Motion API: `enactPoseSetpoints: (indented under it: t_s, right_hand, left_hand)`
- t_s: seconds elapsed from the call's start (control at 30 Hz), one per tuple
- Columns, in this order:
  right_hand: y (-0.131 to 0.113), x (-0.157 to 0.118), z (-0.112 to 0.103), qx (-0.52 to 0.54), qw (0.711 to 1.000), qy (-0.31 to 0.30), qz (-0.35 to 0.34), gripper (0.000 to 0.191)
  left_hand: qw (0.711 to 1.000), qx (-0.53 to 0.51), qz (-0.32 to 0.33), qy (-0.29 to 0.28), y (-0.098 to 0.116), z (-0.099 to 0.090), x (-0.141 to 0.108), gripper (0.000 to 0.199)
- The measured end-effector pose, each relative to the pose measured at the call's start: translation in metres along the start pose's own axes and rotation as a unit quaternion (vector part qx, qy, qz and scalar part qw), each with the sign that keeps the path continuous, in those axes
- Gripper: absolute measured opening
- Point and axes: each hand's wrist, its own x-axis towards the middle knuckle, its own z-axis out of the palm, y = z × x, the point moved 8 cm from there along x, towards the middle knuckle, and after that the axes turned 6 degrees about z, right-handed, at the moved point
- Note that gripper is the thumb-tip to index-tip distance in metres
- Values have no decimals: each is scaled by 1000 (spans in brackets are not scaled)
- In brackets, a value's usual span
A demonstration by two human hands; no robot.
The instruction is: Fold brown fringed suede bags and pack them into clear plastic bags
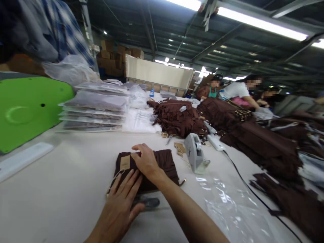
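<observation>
A folded dark brown garment (165, 162) lies on the white table in front of me. My left hand (121, 199) rests flat on its near left part, fingers spread. Over the garment's upper middle is my right hand (146, 160), its thumb and index finger at the edge of a tan paper tag (125, 162); whether they pinch the tag is unclear. A thin string runs from the tag to the left. Beside my left thumb lies a dark grey object (151, 202), partly hidden by the hand.
A tape dispenser (193, 153) stands right of the garment, with clear plastic bags (227, 206) nearer. Bagged garments (96, 104) are stacked back left beside a green board (32, 108). Brown garment piles (177, 116) lie behind. A black cable (246, 184) crosses the right side. People work beyond.
</observation>
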Motion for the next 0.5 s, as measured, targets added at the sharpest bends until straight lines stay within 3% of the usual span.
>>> enactPoseSetpoints:
  t_s: [0.1, 0.17, 0.2, 0.27, 0.33, 0.4, 0.43, 0.5]
  right_hand:
    - [18, -38, -64, 59, 997, 48, 14, 15]
    - [45, -76, -116, 103, 989, 66, 78, 14]
    - [62, -99, -139, 139, 981, 55, 127, 15]
    - [94, -155, -168, 202, 955, -23, 218, 21]
    - [121, -224, -172, 238, 914, -145, 294, 25]
    - [152, -300, -157, 250, 853, -245, 387, 32]
    - [171, -334, -149, 242, 832, -251, 432, 35]
    - [210, -379, -142, 184, 844, -160, 477, 40]
  left_hand:
    - [998, -38, 53, -20, 36, 5, 5, 65]
    - [992, -83, 90, -36, 65, 8, 7, 64]
    - [987, -110, 108, -47, 80, 10, 9, 65]
    - [970, -174, 149, -79, 111, 17, 11, 70]
    - [945, -237, 188, -122, 139, 29, 13, 77]
    - [918, -281, 220, -171, 163, 43, 15, 84]
    - [908, -292, 230, -194, 171, 51, 15, 86]
    - [898, -293, 238, -226, 182, 66, 17, 85]
